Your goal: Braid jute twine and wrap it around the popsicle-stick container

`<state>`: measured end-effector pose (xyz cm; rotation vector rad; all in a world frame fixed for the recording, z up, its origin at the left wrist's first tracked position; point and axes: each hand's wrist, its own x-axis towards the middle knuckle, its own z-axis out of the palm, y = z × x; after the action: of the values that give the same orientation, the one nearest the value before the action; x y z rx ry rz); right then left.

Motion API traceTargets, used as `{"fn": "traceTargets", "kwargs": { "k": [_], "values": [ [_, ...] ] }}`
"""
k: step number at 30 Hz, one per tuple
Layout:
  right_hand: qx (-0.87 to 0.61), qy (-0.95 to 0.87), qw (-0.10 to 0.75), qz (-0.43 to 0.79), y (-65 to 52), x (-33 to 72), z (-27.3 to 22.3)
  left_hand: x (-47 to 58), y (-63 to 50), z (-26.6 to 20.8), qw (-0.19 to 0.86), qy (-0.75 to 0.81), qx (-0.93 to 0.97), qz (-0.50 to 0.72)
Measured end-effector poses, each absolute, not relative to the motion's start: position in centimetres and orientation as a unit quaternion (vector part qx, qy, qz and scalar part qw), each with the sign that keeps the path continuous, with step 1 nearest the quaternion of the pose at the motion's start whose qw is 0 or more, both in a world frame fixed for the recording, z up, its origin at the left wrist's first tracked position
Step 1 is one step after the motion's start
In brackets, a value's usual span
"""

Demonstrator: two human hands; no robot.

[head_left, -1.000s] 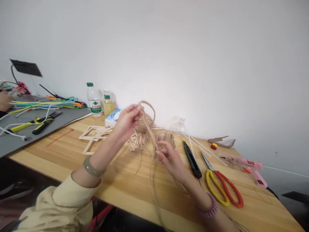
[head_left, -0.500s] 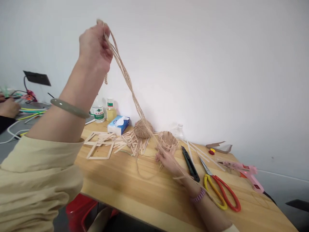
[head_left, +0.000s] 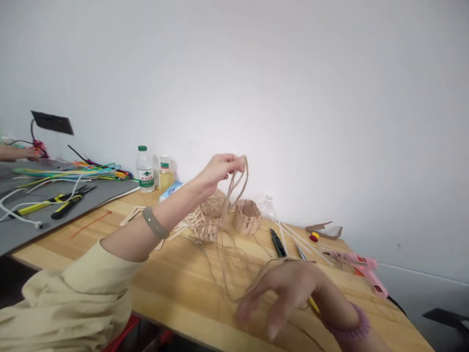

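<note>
My left hand (head_left: 219, 171) is raised above the middle of the table, its fingertips pinching a looped length of jute twine (head_left: 246, 178). The strands hang down from the pinch and trail, blurred, over the tabletop. Lower and to the right, my right hand (head_left: 293, 288) hovers palm down with its fingers apart and smeared by motion. A strand of twine lies across the back of it. Behind the hanging strands sit a ball of twine (head_left: 213, 201) and a small round holder made of craft sticks (head_left: 247, 222). Loose craft sticks (head_left: 186, 222) lie beside the ball.
A utility knife (head_left: 277, 243) and scissors (head_left: 314, 306), mostly covered by my right hand, lie on the wooden table (head_left: 176, 288). A pink glue gun (head_left: 370, 274) rests at right. Bottles (head_left: 145, 171) stand at the back left. Pliers (head_left: 69, 201) and another person's hand (head_left: 31, 153) are farther left.
My left hand has come down and to the right, still pinching the twine, which has gone slack. My right hand has let go of the strands, moved nearer and spread its fingers.
</note>
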<state>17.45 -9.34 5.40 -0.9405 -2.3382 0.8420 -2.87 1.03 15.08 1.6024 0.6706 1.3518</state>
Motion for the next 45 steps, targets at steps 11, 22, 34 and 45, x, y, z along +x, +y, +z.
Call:
{"fn": "traceTargets", "kwargs": {
  "k": [11,22,34,45],
  "values": [
    [-0.347,-0.603,0.497,0.518,-4.8,14.0,8.5,1.1,-0.4,10.6,0.502,0.278,0.646,0.504],
    [-0.305,-0.521,0.596,0.529,-3.5,13.4,7.9,0.3,0.9,11.8,0.547,0.275,0.559,0.559],
    [-0.396,-0.816,0.285,0.309,-10.7,11.6,-0.8,-7.6,6.8,20.7,0.428,0.326,0.373,0.756],
    [-0.411,-0.889,0.087,0.183,-16.0,16.4,-2.0,-12.7,9.4,20.9,0.358,0.358,0.353,0.787]
  ]
}}
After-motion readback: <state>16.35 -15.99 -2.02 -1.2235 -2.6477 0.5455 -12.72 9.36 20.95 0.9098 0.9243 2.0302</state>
